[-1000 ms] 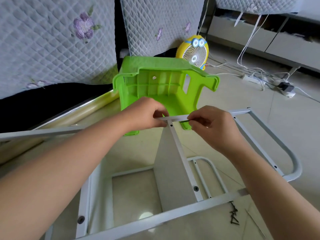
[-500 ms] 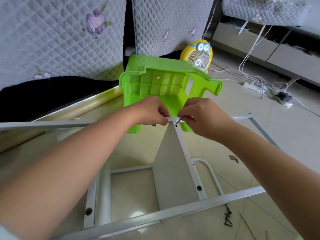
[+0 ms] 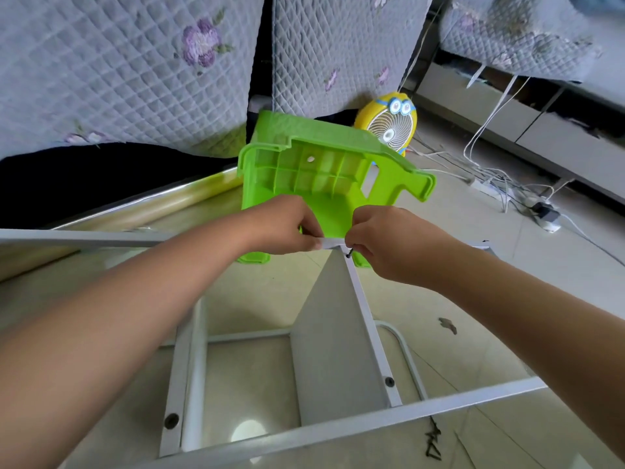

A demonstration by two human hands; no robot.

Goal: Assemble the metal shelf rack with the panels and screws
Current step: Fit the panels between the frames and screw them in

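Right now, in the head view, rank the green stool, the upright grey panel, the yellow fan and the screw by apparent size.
1. green stool
2. grey panel, but it sits nearer the camera, so this pair is unsure
3. yellow fan
4. screw, pinched by the right hand

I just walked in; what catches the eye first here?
A bright green stool tipped on its side fills the middle, a yellow cartoon fan behind it. Just before it, the left hand pinches the grey rail while the right hand holds a small black screw at the panel's top corner.
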